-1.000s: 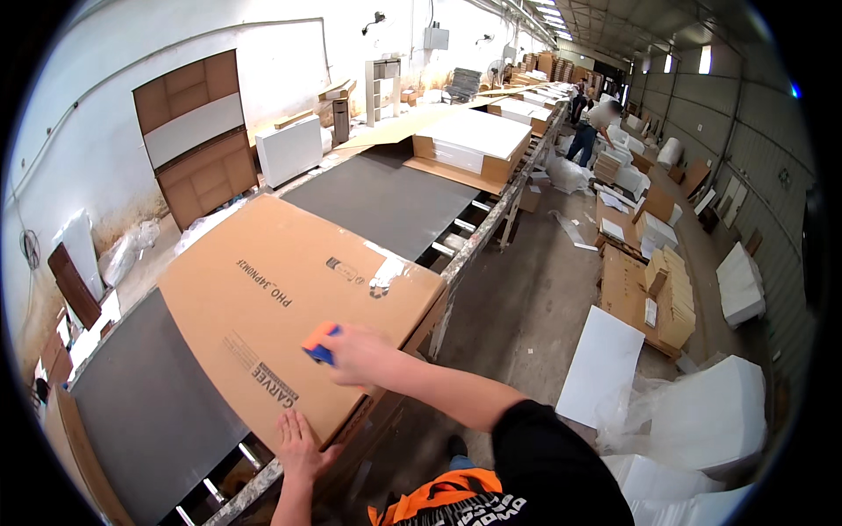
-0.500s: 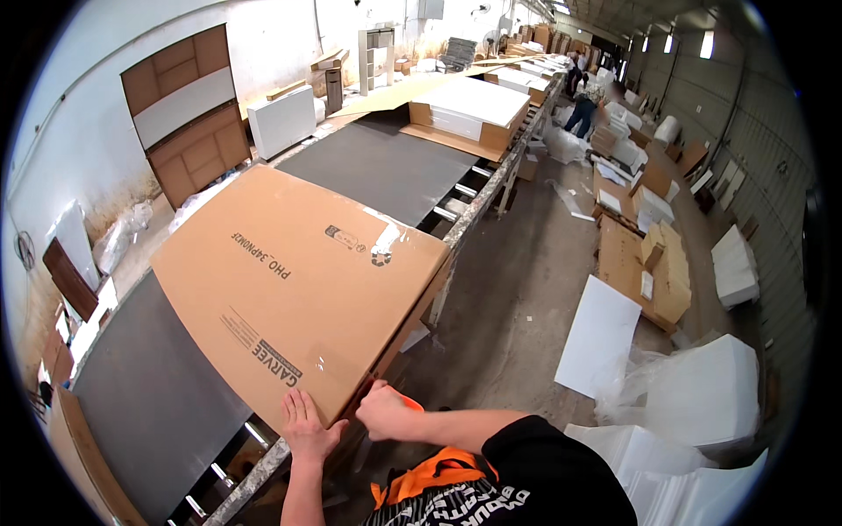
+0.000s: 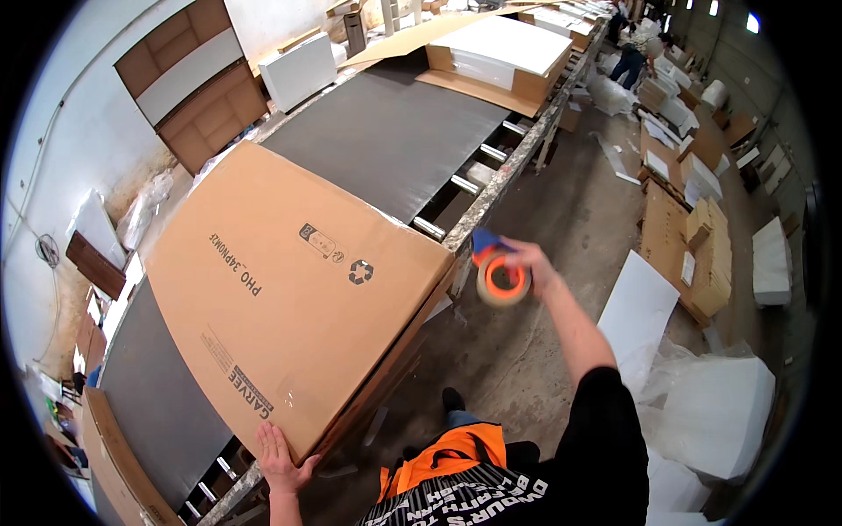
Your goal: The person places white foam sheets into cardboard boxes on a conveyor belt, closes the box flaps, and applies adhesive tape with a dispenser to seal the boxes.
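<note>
The left hand is at seven o'clock, its fingers laid flat on the near corner of a large brown carton and its thumb by the edge — pressing or resting, I cannot tell, but grasping nothing. Orange cloth shows at the person's waist, at six. The carton itself fills nine o'clock, lying on a conveyor with a dark belt.

At three o'clock, close to the middle, the right hand is wrapped around a blue-and-orange tape dispenser, slightly blurred, its roll facing the view. It is over the floor, just beside the carton but not touching it.

Toward four o'clock sits a white bundle; just past three, a white sheet lies on the floor.

Farther up the conveyor, between twelve and one, is an open carton holding white panels. At ten, a brown-and-white board leans on the wall. Well away, between one and two — a co-worker bends forward.
</note>
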`<action>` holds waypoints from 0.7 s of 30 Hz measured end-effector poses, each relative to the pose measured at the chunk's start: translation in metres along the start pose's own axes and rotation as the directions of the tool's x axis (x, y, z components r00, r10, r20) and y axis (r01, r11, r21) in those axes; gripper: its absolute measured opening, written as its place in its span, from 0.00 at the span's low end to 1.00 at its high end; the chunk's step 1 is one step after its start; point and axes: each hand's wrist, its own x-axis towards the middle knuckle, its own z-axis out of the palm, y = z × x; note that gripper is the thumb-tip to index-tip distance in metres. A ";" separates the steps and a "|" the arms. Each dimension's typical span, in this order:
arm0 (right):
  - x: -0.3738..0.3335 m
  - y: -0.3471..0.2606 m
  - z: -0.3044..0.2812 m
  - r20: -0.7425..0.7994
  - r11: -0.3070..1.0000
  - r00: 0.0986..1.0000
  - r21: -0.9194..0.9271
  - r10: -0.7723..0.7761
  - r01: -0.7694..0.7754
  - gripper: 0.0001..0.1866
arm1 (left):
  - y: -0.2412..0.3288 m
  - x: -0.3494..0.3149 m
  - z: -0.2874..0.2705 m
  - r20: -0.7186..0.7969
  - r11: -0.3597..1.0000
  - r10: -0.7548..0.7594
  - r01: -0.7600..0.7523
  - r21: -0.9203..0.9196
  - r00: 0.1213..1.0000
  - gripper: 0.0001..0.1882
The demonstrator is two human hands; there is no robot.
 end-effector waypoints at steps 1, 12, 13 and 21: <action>0.024 -0.022 -0.013 0.114 1.000 0.993 -0.015 -0.023 0.025 0.33 | 0.000 0.000 -0.002 0.006 1.000 0.007 -0.007 0.010 1.000 0.58; -0.041 0.035 0.005 0.386 0.916 0.870 -0.369 0.307 -0.160 0.29 | 0.010 -0.003 -0.032 0.124 0.996 -0.093 0.091 0.023 0.988 0.56; -0.076 0.060 0.035 0.357 0.918 0.849 -0.216 0.391 -0.332 0.29 | 0.013 0.006 -0.038 0.155 0.994 -0.106 0.104 0.022 0.982 0.56; -0.100 0.119 0.184 -0.176 0.993 0.984 -0.118 -0.010 -0.011 0.31 | 0.215 0.318 -0.048 -0.007 0.475 0.866 -0.827 -0.301 0.500 0.18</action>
